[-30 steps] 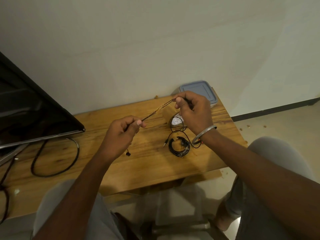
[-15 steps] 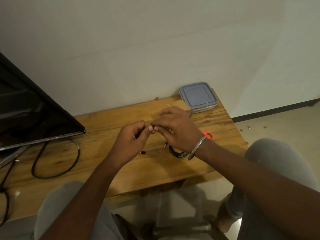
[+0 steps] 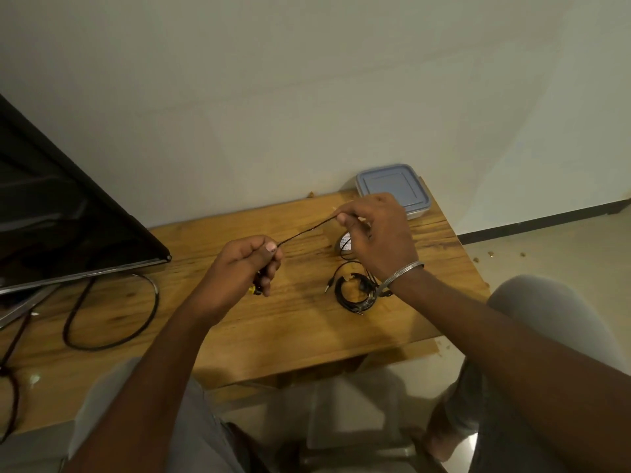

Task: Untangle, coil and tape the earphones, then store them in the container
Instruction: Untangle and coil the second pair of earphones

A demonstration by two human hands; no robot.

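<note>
**Still at the untangling: one earphone cord pulled taut between both hands**

Clearly the work is at the straightening stage, not yet the coiling. The left hand (image 3: 244, 268) is curled almost into a fist, thumb pressed down on the near end of a thin black earphone cord (image 3: 307, 230); something small and yellow-and-dark peeks out beneath its fingers, possibly an earbud, though it is too small to tell. The right hand (image 3: 375, 233) is half open, its thumb and forefinger pinched on the far end of the same cord while the other fingers splay loosely. Between the two pinches the cord runs straight and raised off the wooden table (image 3: 290, 329).

Below the right wrist, just toward the person, a second set of earphones (image 3: 355, 295) lies on the table as a dark coil, its plug end trailing out toward the left hand. A white tape roll (image 3: 345, 241) sits under the right palm, mostly hidden. Beyond the right hand's knuckles stands the container (image 3: 392, 189), its blue-grey lid closed.

My reading is that the next move calls for winding the straightened length into loops around the left fingers while keeping light tension, then reaching under the right palm for tape. The container will also need its lid off before anything goes in.
</note>
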